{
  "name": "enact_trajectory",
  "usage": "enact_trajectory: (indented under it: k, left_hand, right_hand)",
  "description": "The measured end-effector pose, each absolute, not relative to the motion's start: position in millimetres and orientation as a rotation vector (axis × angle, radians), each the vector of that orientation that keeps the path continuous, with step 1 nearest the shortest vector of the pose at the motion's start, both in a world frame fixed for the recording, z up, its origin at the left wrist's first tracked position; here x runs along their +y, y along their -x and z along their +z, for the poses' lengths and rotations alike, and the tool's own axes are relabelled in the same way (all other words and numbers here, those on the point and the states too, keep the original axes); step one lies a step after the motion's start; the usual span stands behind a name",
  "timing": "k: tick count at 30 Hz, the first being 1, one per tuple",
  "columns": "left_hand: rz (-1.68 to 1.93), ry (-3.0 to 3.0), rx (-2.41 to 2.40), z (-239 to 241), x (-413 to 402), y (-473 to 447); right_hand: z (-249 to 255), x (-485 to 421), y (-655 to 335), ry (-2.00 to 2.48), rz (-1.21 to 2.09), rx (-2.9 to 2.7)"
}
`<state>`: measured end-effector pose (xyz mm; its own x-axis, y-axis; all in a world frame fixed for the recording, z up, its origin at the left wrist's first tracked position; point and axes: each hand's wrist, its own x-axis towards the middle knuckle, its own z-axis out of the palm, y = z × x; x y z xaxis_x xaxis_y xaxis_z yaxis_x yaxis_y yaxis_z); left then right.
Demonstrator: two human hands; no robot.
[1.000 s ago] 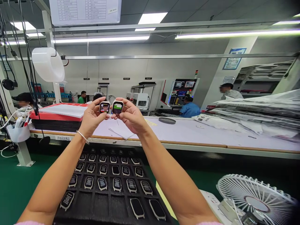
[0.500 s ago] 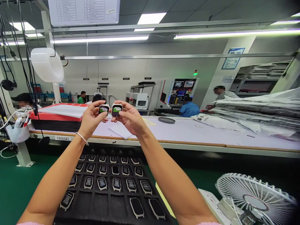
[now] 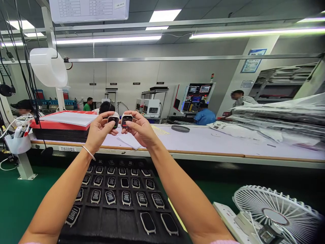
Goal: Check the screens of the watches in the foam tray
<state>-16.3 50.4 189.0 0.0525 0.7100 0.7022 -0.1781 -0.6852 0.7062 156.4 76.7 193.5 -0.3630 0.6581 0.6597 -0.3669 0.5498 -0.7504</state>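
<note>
My left hand (image 3: 99, 130) is closed around a smartwatch without a strap (image 3: 113, 122), its thumb on the lit screen. Close beside it, my right hand (image 3: 141, 128) grips a second strapless smartwatch (image 3: 126, 120), the thumb on its screen too. Both watches are held up side by side, apart from each other, screens toward me. Below my arms lies a black compartment tray (image 3: 109, 222) with rows of watch bodies, most showing white text. Two watches in the near row, such as the dark-screened one (image 3: 147, 223), show no text.
Beyond the tray runs a workbench (image 3: 203, 139) with a red-topped box (image 3: 43, 124) at left and stacked plastic sheets (image 3: 279, 118) at right. A white fan (image 3: 275, 215) and power strip (image 3: 224, 217) stand at lower right. Cables (image 3: 25, 61) hang at left. Several people sit beyond.
The watch screens have changed from showing green to mostly dark, with some red on the right one. Both hands keep hold of their watches in nearly the same place.
</note>
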Motion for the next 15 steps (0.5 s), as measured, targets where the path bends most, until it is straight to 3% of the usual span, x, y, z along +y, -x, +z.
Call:
enact_trajectory:
  k: [15]
  left_hand:
    - [1.668, -1.554, 0.581, 156.0, 0.5, 31.3]
  right_hand:
    - [151.0, 44.1, -167.6, 0.394, 1.207, -1.55]
